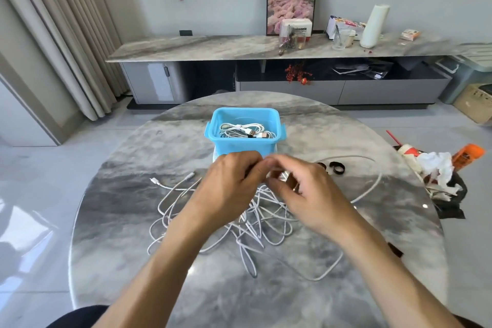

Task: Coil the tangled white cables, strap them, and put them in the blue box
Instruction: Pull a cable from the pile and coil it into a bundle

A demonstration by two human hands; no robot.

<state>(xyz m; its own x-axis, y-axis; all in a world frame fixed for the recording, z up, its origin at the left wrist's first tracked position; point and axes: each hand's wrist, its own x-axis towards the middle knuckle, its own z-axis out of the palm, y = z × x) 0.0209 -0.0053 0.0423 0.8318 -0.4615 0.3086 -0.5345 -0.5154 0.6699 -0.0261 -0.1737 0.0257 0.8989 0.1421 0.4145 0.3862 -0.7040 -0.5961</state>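
White cables (239,224) lie in a loose tangle on the middle of the round marble desk (111,221), with long loops running toward the near edge and one wide loop reaching to the right edge. Two free plug ends rest toward the left edge. The blue box (246,130) stands at the far side of the desk, just behind the hands, and it already holds some coiled cables with a strap around them. Black straps (336,168) lie near the box, to the right.

Both hands are raised over the far part of the tangle, close together. The left hand (229,181) has its fingers curled, and it seems to pinch a piece of cable, but the fingertips are blurred, so I cannot tell for sure. The right hand (295,186) is also curled with the thumb against the fingers, probably on the same cable or its plug.

I judge these cables as light, thin and very soft, with a smooth skin that slides easily, so they will not keep a shape alone. A good place to hold is near a plug end, where the cable is stiffer, and then to draw it slowly out, because crossing loops can catch and pull the whole heap.
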